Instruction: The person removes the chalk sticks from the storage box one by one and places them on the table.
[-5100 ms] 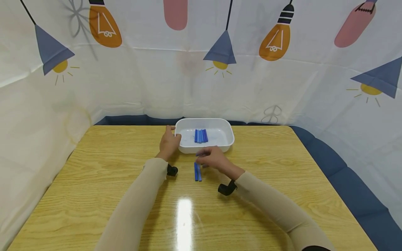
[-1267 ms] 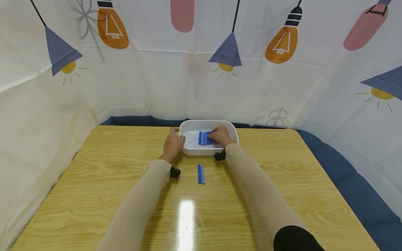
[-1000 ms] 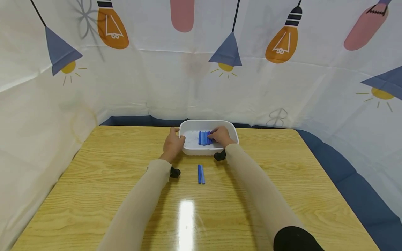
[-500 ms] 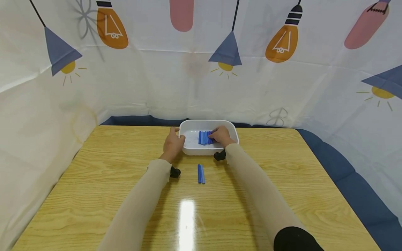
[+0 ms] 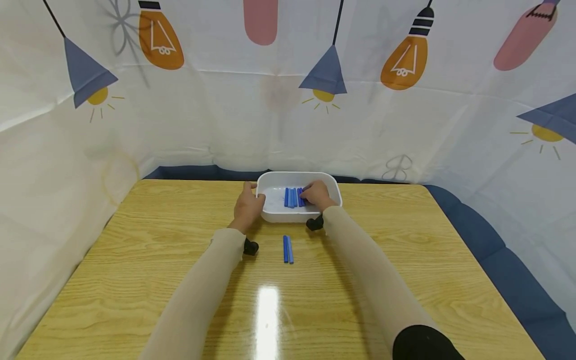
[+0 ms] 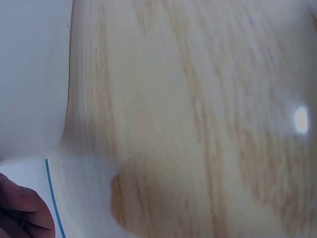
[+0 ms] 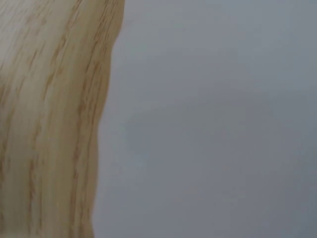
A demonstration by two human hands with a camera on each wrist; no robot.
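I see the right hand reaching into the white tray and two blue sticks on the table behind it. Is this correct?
Not behind: the head view shows the two blue sticks lying on the table in front of the white tray. The right hand does reach inside.

In front of you, a white round-cornered tub [image 5: 281,218] stands upright, holding a row of slim blue sticks [image 5: 291,198], light and dark. Nearer you, outside it, lie a dark blue stick [image 5: 285,250] and a lighter, slightly slanted blue stick [image 5: 290,251].
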